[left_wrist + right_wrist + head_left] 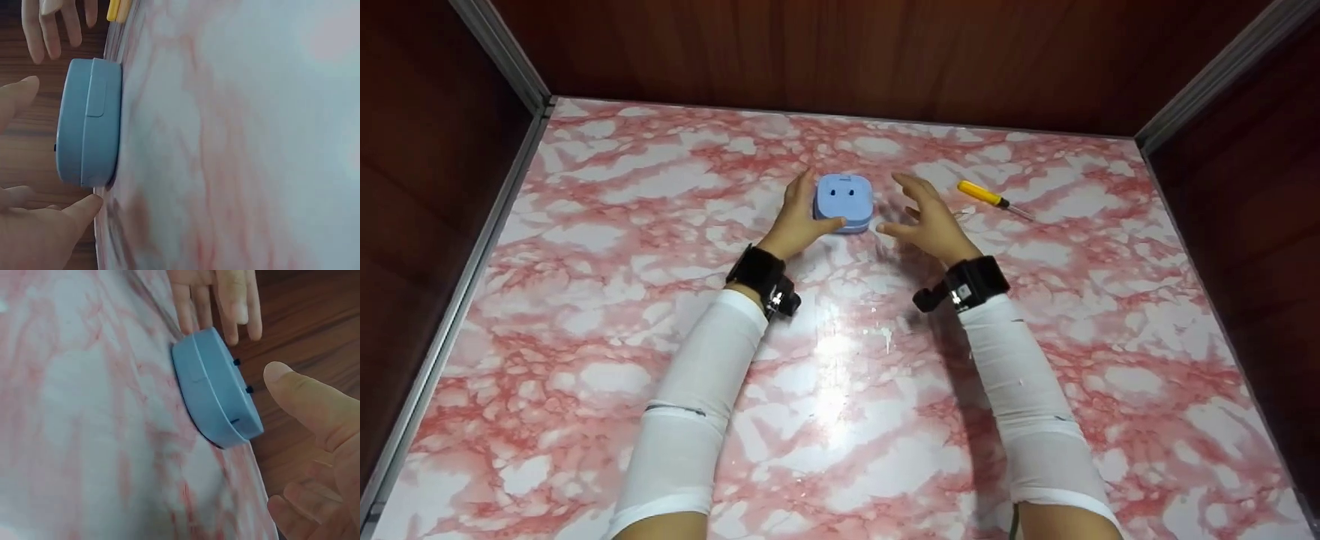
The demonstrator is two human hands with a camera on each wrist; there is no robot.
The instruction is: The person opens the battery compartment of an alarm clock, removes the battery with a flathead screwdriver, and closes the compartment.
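A small light-blue case (844,201) with rounded corners sits on the table, two black eye-like dots on its top. A seam runs round its side, and the left wrist view shows a latch-like tab on the case (93,124). My left hand (799,216) is spread beside the left side of the case, fingertips close to it and the thumb overlapping its front corner in the head view. To the right, my right hand (931,225) is held apart from the case, thumb and fingers spread with nothing between them.
A screwdriver (982,193) with a yellow handle lies on the table right of my right hand. The tabletop (585,300) has a red and white marbled pattern. Dark wood panels (840,52) wall it at the back and sides.
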